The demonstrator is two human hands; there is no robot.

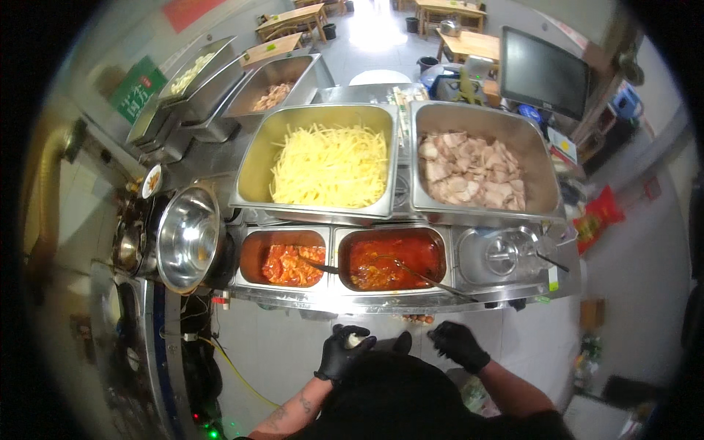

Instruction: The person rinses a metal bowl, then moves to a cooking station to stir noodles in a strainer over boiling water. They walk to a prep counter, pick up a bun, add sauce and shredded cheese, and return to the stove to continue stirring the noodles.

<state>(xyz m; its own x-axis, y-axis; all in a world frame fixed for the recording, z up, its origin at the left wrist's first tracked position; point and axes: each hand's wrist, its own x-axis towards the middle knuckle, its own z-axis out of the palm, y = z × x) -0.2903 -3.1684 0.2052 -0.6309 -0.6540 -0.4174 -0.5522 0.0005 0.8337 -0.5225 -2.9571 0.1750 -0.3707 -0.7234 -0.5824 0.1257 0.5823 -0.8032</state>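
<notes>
In my black-gloved left hand (342, 349) is a small white rounded item (354, 341), possibly a peeled egg; the fingers curl around it and hide part of it. My right hand (455, 344), also gloved in black, is raised apart from it with its fingers bent. Whether anything sits in those fingertips is too small to tell. Several brown rounded things (421, 319), perhaps eggs, show partly past the counter's edge between my hands. Beyond lie a steel pan of red chunky food (294, 265) with a utensil and a pan of red sauce (396, 256) with a ladle.
Deep steel pans of shredded potato (330, 165) and sliced pale meat (473, 170) stand behind the sauces. A steel bowl (190, 239) is at left, a clear lid (500, 256) at right. The counter's steel edge (363, 302) runs before me. A yellow cable (242, 371) crosses the floor.
</notes>
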